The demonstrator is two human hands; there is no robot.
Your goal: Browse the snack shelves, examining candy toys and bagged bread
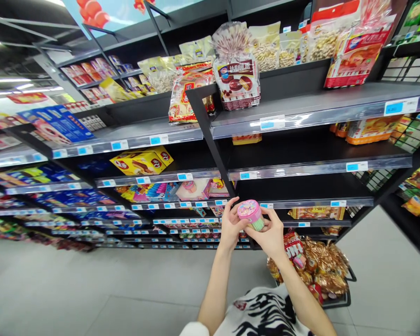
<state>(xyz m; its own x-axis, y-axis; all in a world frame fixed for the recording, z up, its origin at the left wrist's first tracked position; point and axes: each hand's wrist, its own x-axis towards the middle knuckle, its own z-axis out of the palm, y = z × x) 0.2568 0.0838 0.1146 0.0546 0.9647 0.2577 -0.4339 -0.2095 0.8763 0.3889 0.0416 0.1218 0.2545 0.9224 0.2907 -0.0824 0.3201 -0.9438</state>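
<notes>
A small round tub (251, 213) with a pink lid and a pale green lower part is held up in front of the lower shelves. My left hand (230, 225) grips its left side, thumb against the tub and the index finger raised. On the other side, my right hand (270, 233) has its fingers and thumb closed around the tub's lower part. The tub is tilted, so its patterned lid shows. Behind it to the left, a pink-and-white box (193, 190) sits on a shelf.
A basket (348, 298) with gold-wrapped packs stands on the floor at the right. A yellow box (143, 161) lies on a middle shelf. Along the upper shelf are a brown-and-white snack bag (237, 81) and a red snack bag (359, 53). Grey floor (136, 280) spreads in front.
</notes>
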